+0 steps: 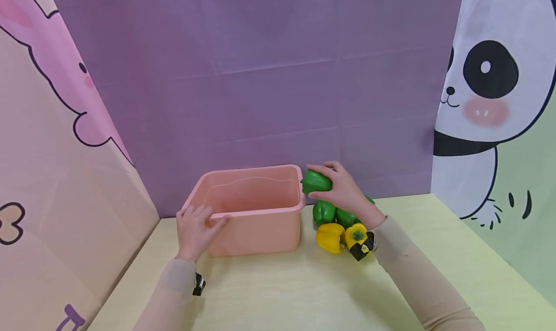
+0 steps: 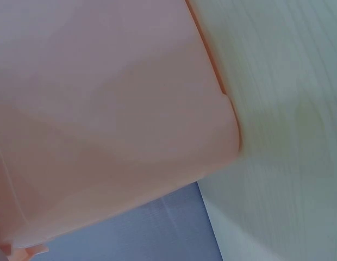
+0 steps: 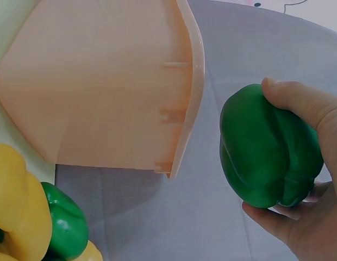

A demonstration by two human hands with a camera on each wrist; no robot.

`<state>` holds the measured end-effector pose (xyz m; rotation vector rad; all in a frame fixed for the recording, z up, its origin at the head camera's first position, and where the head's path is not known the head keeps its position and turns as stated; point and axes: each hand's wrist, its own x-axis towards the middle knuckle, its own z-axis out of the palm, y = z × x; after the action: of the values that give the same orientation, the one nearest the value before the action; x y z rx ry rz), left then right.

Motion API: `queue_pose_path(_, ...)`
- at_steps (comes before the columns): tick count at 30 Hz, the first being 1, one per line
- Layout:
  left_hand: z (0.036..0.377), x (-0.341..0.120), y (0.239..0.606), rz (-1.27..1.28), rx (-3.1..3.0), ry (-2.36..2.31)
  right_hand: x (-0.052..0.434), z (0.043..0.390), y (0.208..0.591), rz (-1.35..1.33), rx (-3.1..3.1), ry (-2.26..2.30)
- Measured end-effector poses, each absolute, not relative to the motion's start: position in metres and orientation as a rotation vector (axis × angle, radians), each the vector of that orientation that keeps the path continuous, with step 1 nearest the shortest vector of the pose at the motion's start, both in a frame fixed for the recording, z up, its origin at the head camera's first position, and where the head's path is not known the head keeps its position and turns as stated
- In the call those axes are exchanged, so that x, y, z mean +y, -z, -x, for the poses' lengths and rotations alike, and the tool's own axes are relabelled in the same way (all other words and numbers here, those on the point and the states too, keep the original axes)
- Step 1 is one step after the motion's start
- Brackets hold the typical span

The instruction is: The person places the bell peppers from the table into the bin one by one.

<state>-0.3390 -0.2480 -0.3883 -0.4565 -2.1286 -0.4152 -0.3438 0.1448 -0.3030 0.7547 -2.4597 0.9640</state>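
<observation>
With the bin point(image 1: 256, 234) as clock, two yellow peppers point(image 1: 329, 238) sit nearest me, about 4 o'clock. At 8, my left hand point(image 1: 195, 229) grips the rim point(image 1: 260, 211); a firm hold there should stop any sliding. Green ones point(image 1: 323, 213) lie at 3. Farther, at 2, my right hand point(image 1: 345, 188) grasps another green pepper point(image 1: 316, 182) just beside the rim. Its skin looks slick, so I'd spread fingers wide, squeeze gently and keep it clear of that edge. At 12 hangs purple cloth point(image 1: 269, 80).

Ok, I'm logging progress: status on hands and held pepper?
Right hand gripping green pepper, raised beside pink bin. Left hand holding its near rim. Nothing visible between pepper and bin.
</observation>
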Motion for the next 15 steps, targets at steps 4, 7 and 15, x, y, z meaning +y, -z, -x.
queue_pose_path(4, 0.3387, -0.248, 0.3882, 0.461, -2.12, 0.419, 0.1423, 0.3426, 0.3022, -0.754, -2.465, -0.962)
queue_pose_path(7, 0.3386, -0.248, 0.3881, 0.46, -2.119, 0.42, 0.1404, 0.3422, 0.3019, -0.759, -2.463, -0.965)
queue_pose_path(15, 0.3368, -0.2477, 0.3866, 0.465, -2.124, 0.423, 0.1373, 0.3432, 0.3032, -0.775, -2.452, -0.983)
